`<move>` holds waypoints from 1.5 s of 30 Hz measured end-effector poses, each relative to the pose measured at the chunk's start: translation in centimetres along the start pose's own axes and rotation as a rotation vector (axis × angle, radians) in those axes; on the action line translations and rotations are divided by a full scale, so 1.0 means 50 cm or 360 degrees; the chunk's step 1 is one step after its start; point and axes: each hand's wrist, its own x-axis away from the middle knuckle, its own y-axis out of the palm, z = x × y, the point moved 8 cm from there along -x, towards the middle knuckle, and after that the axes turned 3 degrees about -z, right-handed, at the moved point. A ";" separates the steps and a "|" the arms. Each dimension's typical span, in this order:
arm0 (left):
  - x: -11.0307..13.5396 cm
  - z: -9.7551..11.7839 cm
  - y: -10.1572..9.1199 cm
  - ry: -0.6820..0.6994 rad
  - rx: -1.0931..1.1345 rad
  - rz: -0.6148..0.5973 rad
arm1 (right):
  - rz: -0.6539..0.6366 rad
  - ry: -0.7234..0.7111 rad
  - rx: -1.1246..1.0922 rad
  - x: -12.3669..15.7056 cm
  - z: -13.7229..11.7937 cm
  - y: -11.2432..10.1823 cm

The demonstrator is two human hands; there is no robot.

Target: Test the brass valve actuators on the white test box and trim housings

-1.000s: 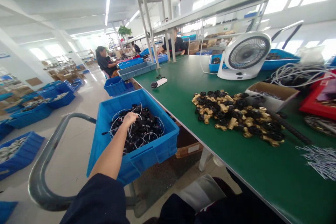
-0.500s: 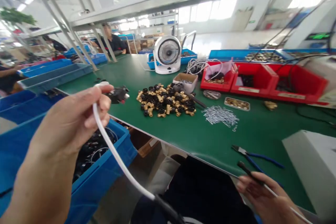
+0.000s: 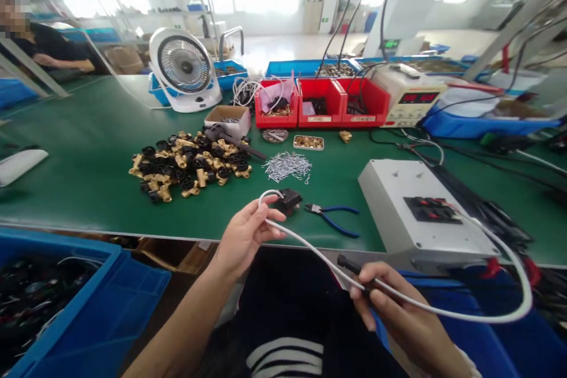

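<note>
While both hands grip a white cable, labels stay unreadable.

Single head cam, no second view to overlap. Looks forward and down across the green table from its near edge; left hand and right hand close, low centre of frame. Fan upper left and red bins top centre mark the far side. Wide lens, edges bowed.

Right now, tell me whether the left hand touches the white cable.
Touching. The head view shows the left hand pinching the white cable near its black plug.
</note>
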 end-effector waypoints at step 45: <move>0.152 0.033 0.166 0.1247 -0.1724 -0.0074 | 0.0472 -0.0609 0.0315 -0.004 -0.138 0.014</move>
